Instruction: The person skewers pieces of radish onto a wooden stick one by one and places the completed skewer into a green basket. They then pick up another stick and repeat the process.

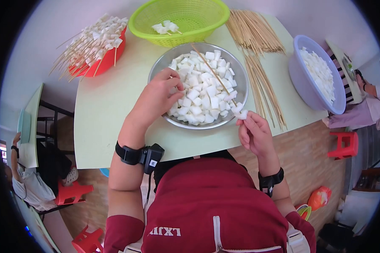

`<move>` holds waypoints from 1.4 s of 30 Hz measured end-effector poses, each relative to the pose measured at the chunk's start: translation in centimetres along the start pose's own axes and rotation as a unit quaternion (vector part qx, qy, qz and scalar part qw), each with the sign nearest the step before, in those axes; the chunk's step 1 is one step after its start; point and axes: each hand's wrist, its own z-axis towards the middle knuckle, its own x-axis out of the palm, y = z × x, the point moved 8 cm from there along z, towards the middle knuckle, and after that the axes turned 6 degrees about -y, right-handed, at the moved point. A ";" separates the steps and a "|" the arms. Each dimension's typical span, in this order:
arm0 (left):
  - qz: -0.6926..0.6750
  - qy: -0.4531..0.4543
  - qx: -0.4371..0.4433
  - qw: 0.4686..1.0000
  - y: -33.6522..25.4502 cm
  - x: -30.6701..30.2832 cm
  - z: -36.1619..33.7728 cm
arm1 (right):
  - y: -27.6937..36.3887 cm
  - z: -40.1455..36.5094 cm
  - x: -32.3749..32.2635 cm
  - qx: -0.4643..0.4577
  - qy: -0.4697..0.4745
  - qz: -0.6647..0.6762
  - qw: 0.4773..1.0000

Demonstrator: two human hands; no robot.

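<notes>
My left hand (162,93) is over the left rim of the metal bowl (155,67), its fingers curled down at the white cubes (205,90); what they hold, if anything, is hidden. At the bowl's lower right, my right hand (254,130) pinches a white piece at the end of a wooden skewer (215,74). A few white pieces sit threaded near that end. The skewer slants up and left across the bowl, its other end bare.
A green basket (179,21) with small skewers stands behind the bowl. Loaded skewers fill a red basin (114,59) at left. Bare sticks (255,33) lie at right, beside a purple tub (302,82) of white pieces. Other people sit at both sides.
</notes>
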 end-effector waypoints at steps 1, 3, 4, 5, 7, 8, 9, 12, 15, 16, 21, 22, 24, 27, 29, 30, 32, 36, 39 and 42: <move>-0.005 -0.013 0.006 1.000 -0.2 -0.2 0.0 | 0.0 0.0 0.0 0.004 0.002 -0.004 1.000; -0.010 -0.031 0.010 0.999 -0.1 -0.6 0.1 | -0.1 0.0 0.0 0.009 0.007 -0.010 1.000; -0.036 -0.056 -0.008 0.998 0.3 -1.1 0.3 | -0.1 0.0 0.0 0.013 0.010 -0.016 1.000; -0.063 -0.082 -0.025 0.994 0.8 -1.7 0.4 | -0.1 -0.1 0.1 0.014 0.015 -0.020 1.000; -0.169 -0.112 -0.101 0.974 2.4 -2.0 0.5 | -0.1 -0.2 0.2 0.016 0.022 -0.039 0.999; -0.273 -0.133 -0.171 0.937 3.7 -1.9 0.3 | -0.1 -0.2 0.2 0.018 0.028 -0.044 0.999; -0.317 -0.147 -0.160 0.923 3.5 -2.2 0.4 | -0.1 -0.3 0.3 0.022 0.030 -0.056 0.998; -0.430 -0.164 -0.172 0.871 4.0 -2.0 0.3 | -0.2 -0.2 0.6 0.028 0.026 -0.082 0.996; -0.474 -0.199 -0.174 0.840 4.2 -1.8 0.2 | -0.2 -0.1 0.8 0.036 0.009 -0.097 0.995; -0.475 -0.199 -0.174 0.839 4.1 -1.7 0.2 | -0.2 -0.1 0.8 0.040 0.000 -0.097 0.994; -0.479 -0.208 -0.176 0.835 4.1 -2.0 0.0 | -0.4 -0.1 0.9 0.038 -0.002 -0.119 0.992; -0.479 -0.209 -0.176 0.834 4.2 -2.1 0.0 | -0.4 -0.1 0.9 0.038 -0.003 -0.126 0.991; -0.493 -0.228 -0.166 0.823 4.4 -2.3 0.0 | -0.4 -0.1 1.0 0.040 -0.004 -0.129 0.991; -0.490 -0.236 -0.163 0.823 4.3 -2.6 0.0 | -0.3 0.0 1.1 0.045 -0.001 -0.135 0.990; -0.487 -0.235 -0.157 0.827 4.1 -2.6 0.1 | -0.3 0.0 1.1 0.048 0.002 -0.137 0.989; -0.483 -0.235 -0.152 0.830 4.0 -2.6 0.1 | -0.3 0.0 1.2 0.047 0.003 -0.140 0.989; -0.471 -0.245 -0.139 0.836 3.9 -2.8 0.1 | -0.4 0.0 1.3 0.047 0.005 -0.143 0.989; -0.388 -0.278 -0.122 0.870 3.1 -3.9 -0.2 | -0.4 0.0 1.2 0.044 -0.003 -0.143 0.989; -0.316 -0.296 -0.092 0.897 2.6 -4.5 -0.3 | -0.3 0.0 1.2 0.046 -0.004 -0.137 0.989; -0.263 -0.306 -0.046 0.914 1.8 -5.0 -0.3 | 0.3 0.0 1.1 0.035 -0.018 -0.165 0.985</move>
